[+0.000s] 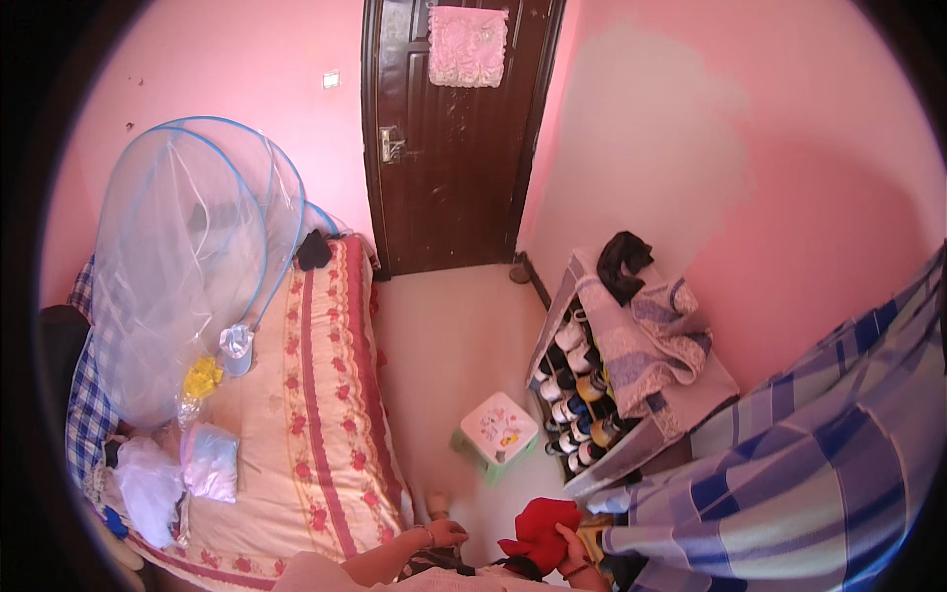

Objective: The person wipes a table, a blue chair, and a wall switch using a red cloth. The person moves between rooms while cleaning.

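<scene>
In my right hand point(571, 549) is a bunched red cloth item point(544, 522), perhaps a garment, gripped at its right side near the bottom of the view. A black piece point(524, 568) shows just under it; whether the two are joined is unclear. My left hand point(446, 532), with a band at the wrist, hangs to the left of the red cloth and apart from it, above a dark patterned cloth point(433, 562). Its fingers are bent, and their tips are too small to make out. Ahead on the floor stands a small stool point(499, 428) with a printed white top and green legs.
A bed with a floral spread point(270, 414) lies left, holding a folded mosquito net point(185, 266), a cap point(237, 351) and bagged items point(211, 462). To the right are a shoe rack point(577, 399) draped with cloth and a blue checked curtain point(784, 459). A brown door point(459, 177) stands shut ahead.
</scene>
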A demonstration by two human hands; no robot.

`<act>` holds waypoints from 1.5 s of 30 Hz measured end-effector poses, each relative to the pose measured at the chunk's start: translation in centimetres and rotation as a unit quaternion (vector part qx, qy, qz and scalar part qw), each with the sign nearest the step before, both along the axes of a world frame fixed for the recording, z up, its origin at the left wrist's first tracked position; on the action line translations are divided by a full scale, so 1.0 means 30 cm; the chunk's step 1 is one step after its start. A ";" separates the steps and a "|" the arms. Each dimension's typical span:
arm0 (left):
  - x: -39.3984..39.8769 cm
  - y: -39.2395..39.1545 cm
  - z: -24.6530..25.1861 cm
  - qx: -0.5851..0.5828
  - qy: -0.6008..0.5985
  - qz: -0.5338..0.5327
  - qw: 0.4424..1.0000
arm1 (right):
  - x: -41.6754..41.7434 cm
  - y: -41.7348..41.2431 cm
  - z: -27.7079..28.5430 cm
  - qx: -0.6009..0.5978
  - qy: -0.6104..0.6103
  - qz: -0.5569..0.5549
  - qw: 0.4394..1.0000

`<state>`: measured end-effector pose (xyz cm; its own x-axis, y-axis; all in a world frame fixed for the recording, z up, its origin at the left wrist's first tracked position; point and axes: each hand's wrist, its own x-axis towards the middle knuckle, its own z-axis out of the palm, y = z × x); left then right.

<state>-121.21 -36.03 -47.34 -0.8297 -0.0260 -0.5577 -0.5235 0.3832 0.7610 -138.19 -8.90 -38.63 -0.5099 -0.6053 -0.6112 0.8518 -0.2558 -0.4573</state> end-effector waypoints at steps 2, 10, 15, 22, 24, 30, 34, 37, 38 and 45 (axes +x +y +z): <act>-0.096 -0.094 -0.015 0.035 -0.042 0.028 0.998 | -0.062 -0.076 0.025 -0.072 -0.016 -0.023 0.997; -0.446 -0.665 0.266 -0.012 0.034 0.004 0.999 | -0.297 -0.712 0.169 -0.121 0.028 0.014 0.992; -0.579 -1.042 0.401 -0.030 0.123 0.073 0.989 | -0.466 -1.126 0.236 -0.143 0.021 0.071 0.987; -0.639 -1.281 0.615 0.185 0.119 0.264 0.939 | -0.683 -1.565 0.242 -0.144 0.008 0.151 0.978; -0.691 -1.343 0.676 0.219 0.154 0.285 0.920 | -0.758 -1.704 0.270 -0.165 -0.002 0.175 0.971; -0.960 -1.651 0.810 0.221 0.258 0.294 0.893 | -1.047 -2.150 0.329 -0.192 0.008 0.221 0.956; -1.236 -1.841 0.966 0.244 0.216 0.286 0.901 | -1.303 -2.381 0.437 -0.199 0.068 0.242 0.947; -1.411 -1.988 1.018 0.233 0.225 0.260 0.910 | -1.469 -2.566 0.518 -0.202 0.109 0.264 0.937; -1.450 -2.020 1.013 0.178 0.298 0.290 0.892 | -1.481 -2.637 0.577 -0.187 0.113 0.258 0.941; -1.644 -2.252 1.166 0.017 0.535 0.406 0.741 | -1.482 -3.039 0.792 -0.248 0.611 0.262 0.704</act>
